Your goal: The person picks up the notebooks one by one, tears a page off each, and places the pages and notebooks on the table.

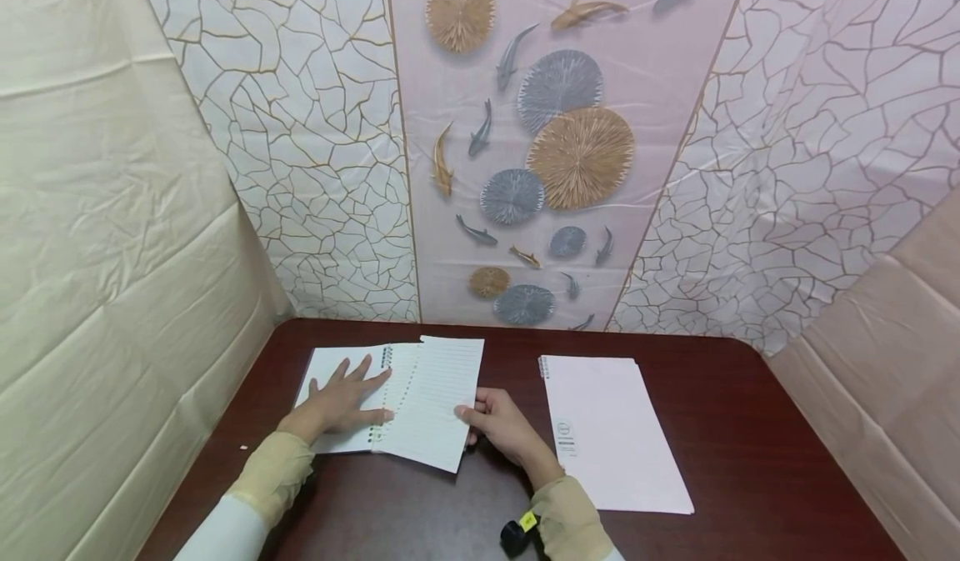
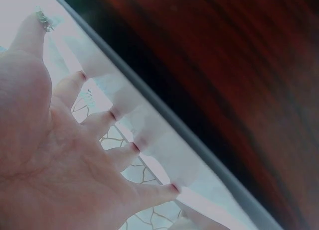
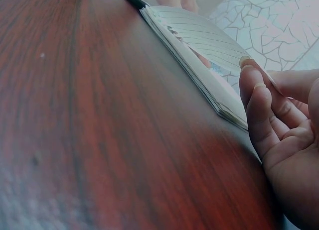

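An open spiral notebook (image 1: 333, 359) lies at the left of the table. My left hand (image 1: 337, 403) rests on its left page with fingers spread, the thumb reaching over the rings. In the left wrist view the fingertips (image 2: 134, 147) press on the paper. My right hand (image 1: 510, 429) pinches the right edge of a lined sheet (image 1: 438, 403) between thumb and fingers. The sheet is askew, its holed edge standing off from the rings toward the top. The right wrist view shows the sheet (image 3: 209, 41) curving up above the stack of pages (image 3: 192, 73).
A second spiral pad (image 1: 615, 436), with a white face and small print, lies right of my right hand. A black object with a yellow tag (image 1: 514, 538) is by the right wrist. A white scrap (image 1: 243, 447) lies at left on the dark red table (image 1: 750, 444). Patterned cloth hangs behind.
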`<state>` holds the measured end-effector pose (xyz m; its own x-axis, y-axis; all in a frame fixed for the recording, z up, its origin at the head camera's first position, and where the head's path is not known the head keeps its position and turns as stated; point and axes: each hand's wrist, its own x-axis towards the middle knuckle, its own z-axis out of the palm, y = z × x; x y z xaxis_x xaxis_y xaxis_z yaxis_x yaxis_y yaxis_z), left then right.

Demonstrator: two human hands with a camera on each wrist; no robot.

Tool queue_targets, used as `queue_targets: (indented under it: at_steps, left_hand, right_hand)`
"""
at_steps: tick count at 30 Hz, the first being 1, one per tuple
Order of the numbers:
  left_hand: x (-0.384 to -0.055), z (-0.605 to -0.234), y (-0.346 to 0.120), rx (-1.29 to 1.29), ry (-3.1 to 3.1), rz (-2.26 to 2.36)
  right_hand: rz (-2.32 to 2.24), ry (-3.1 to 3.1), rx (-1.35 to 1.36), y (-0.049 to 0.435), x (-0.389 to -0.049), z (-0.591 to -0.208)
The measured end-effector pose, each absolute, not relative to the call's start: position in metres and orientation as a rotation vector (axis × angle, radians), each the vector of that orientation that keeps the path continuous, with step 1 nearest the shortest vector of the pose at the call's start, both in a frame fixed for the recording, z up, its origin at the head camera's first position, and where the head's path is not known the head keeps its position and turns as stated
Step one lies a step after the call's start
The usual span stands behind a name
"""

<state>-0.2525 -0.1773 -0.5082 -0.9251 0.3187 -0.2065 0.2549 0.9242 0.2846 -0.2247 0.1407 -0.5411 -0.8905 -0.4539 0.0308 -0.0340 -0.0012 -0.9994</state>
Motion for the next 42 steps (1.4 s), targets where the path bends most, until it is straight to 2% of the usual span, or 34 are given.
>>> queue_targets:
  at_steps: [42]
  left_hand:
    - [-0.2506,-0.5068,-0.1789,0.449,2.839,0.402]
  right_hand:
    - [-1.955,1.975,-0.506,0.1420,-0.2235,-0.5400]
